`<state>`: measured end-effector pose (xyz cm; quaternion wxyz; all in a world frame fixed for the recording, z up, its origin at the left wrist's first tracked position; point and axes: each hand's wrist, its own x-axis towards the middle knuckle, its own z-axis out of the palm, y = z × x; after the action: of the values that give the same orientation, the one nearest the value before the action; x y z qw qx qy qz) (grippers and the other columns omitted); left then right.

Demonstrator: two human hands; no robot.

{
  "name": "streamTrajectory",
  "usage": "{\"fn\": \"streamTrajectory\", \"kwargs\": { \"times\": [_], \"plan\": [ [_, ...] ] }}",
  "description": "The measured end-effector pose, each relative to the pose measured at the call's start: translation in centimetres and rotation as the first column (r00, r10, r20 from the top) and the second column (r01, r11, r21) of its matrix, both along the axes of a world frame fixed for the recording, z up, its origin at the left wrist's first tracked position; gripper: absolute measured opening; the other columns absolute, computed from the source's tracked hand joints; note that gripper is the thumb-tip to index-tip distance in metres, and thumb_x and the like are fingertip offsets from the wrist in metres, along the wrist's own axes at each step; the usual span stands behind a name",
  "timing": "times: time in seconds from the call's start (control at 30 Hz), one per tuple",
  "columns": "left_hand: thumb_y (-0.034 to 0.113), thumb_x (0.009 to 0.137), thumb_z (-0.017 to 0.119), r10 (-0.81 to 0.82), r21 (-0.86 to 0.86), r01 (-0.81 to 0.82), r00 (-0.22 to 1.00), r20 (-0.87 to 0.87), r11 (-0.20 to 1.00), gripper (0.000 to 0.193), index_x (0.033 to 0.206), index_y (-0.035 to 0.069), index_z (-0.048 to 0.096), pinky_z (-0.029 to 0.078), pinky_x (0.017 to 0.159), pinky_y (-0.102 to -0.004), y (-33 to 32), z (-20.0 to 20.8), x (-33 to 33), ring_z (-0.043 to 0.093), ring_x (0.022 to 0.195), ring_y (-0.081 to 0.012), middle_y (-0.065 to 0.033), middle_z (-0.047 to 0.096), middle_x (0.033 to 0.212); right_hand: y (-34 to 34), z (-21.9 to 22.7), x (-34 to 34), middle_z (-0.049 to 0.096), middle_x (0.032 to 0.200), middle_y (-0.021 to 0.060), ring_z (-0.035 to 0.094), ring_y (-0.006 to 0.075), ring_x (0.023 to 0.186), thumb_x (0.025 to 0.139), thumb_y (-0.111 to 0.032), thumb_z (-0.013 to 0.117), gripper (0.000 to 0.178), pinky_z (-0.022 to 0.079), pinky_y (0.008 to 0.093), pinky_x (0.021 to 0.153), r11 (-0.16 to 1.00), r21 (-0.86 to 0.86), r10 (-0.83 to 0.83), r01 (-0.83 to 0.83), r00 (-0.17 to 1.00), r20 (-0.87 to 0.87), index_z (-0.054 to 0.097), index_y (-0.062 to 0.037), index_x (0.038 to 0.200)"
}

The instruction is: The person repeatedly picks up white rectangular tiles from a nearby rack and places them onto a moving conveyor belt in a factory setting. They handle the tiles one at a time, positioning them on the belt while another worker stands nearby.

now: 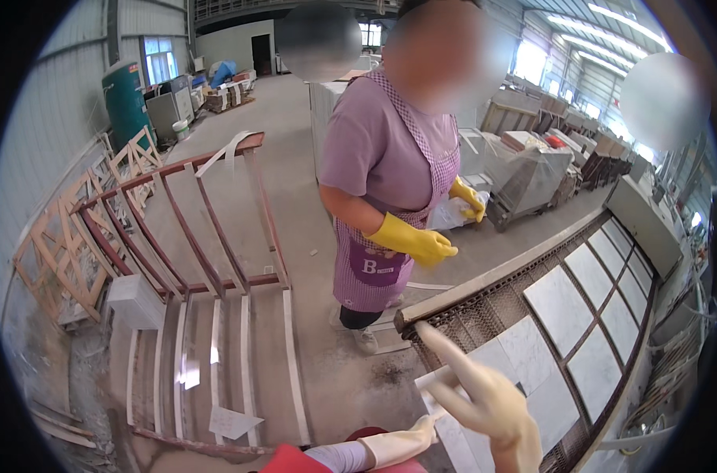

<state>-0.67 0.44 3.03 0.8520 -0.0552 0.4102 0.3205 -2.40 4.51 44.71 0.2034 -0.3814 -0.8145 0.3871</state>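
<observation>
And here's the mesh conveyor [492, 303], running away along the scene; left of the conveyor stands a red-framed rack [246, 347] with pale strips. Between rack and conveyor, a co-worker [386, 173] in a checked purple apron and yellow gloves [421, 240] faces the belt, both gloves well apart from it. On the conveyor, pale marbled tiles [558, 309] lie flat in rows, the near tile [457, 433] at its close end! Over that end, the wearer's cream-gloved right hand [492, 398] spreads its fingers, grip released; the left hand [421, 433] sits at the near tile's edge, whether its grip is clenched one cannot tell.
</observation>
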Motion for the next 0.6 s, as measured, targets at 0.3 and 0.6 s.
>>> {"fn": "streamTrajectory", "kwargs": {
  "times": [0.3, 0.6],
  "plan": [
    [0.026, 0.093, 0.060, -0.090, 0.110, 0.084, 0.995, 0.051, 0.990, 0.033, 0.118, 0.006, 0.058, 0.050, 0.087, -0.0541, 1.4, 5.2, 0.6, 0.062, 0.104, -0.0278, -0.0119, 0.064, 0.113, -1.8, -10.5, 1.8, 0.070, 0.088, 0.0149, 0.068, 0.0308, 0.080, 0.095, -0.029, 0.055, 0.040, 0.053, 0.0407, 0.077, 0.991, -0.003, -0.124, 0.131, 0.947, 0.297, 0.056, -0.0212, 0.134],
    [0.021, 0.091, 0.063, 0.043, -0.262, -0.047, 0.999, -0.021, 0.964, 0.037, 0.125, 0.005, 0.054, 0.037, 0.100, -0.0650, 0.5, 2.4, -0.5, 0.055, 0.119, -0.0357, -0.0126, 0.059, 0.128, -19.2, -18.5, 16.1, 0.070, 0.091, 0.0089, 0.067, 0.0174, 0.076, 0.102, -0.024, 0.047, 0.037, 0.052, 0.0295, 0.063, 0.248, -0.693, -0.897, 0.677, 0.431, 0.099, 0.057, -0.0034, 0.131]
  ]
}}
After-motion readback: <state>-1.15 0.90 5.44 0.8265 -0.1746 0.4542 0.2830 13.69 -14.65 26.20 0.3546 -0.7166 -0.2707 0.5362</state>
